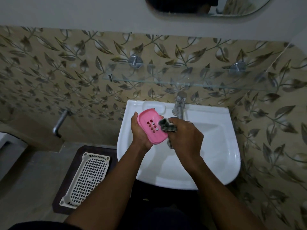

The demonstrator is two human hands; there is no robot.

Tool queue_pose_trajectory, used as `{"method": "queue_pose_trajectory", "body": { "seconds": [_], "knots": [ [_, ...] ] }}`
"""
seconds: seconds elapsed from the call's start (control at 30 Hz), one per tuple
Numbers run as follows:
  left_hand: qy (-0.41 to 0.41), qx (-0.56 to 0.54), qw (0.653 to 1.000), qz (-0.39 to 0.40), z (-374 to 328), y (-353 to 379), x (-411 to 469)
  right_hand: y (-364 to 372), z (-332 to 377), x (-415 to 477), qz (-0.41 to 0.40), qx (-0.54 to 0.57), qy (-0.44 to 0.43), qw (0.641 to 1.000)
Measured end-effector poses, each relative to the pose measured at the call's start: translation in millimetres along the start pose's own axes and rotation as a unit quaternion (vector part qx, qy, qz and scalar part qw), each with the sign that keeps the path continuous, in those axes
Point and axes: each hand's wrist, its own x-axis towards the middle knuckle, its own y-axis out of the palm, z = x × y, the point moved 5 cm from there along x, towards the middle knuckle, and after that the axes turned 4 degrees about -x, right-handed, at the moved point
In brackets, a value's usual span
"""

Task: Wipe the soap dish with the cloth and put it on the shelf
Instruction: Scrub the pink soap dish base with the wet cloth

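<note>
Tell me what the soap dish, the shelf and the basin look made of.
The soap dish looks like moulded plastic: matte pink, with punched drain slots. The shelf is clear glass; the wall tiles show through it. The basin is probably glazed ceramic: glossy white, bright reflections.

left hand point(140, 135): cupped under soap dish point(152, 126), fingertips curled over its far edge | right hand point(186, 135): knuckles up, fingers bunched round cloth point(167, 126), 1 ring point(190, 123) | left forearm point(108, 180), right forearm point(216, 180): bare, reaching forward, converging
</note>
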Motion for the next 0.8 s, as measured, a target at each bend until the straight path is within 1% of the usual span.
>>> {"method": "queue_pose_trajectory", "body": {
  "seconds": [0.03,0.07,0.13,0.17,0.27,0.3,0.37,0.4,0.43,0.53,0.67,0.8],
  "knots": [
    [0.006,-0.002,1.0,-0.001,0,1,-1,-3,4,-3,-0.029,-0.001,-0.014,0.999],
    [0.011,-0.004,1.0,-0.002,0,3,-1,-3,10,-9,-0.042,-0.004,-0.04,0.998],
    [0.022,0.003,1.0,-0.001,1,4,-2,6,20,-26,-0.019,-0.007,-0.088,0.996],
    [0.024,0.011,1.0,-0.001,2,3,-2,11,21,-34,0.012,-0.001,-0.089,0.996],
    [0.018,0.0,1.0,-0.019,7,-8,-3,20,9,-42,0.098,0.019,-0.019,0.995],
    [0.016,-0.013,0.999,-0.026,9,-11,-3,17,4,-39,0.096,0.029,0.01,0.995],
    [0.017,-0.029,0.999,-0.027,11,-15,-3,8,-6,-29,0.026,0.049,0.059,0.997],
    [0.023,-0.026,0.999,-0.031,12,-15,-3,4,-8,-23,-0.006,0.051,0.066,0.996],
    [0.026,-0.022,0.999,-0.037,13,-14,-3,5,-6,-20,-0.011,0.044,0.061,0.997],
    [0.014,-0.034,0.999,-0.032,21,-6,-8,18,10,-24,0.029,0.018,0.017,0.999],
    [0.006,-0.041,0.998,-0.038,22,-9,-12,26,12,-38,0.07,0.016,-0.027,0.997],
    [-0.005,-0.038,0.999,-0.039,27,-6,-16,25,7,-33,0.085,-0.027,0.001,0.996]
  ]
}}
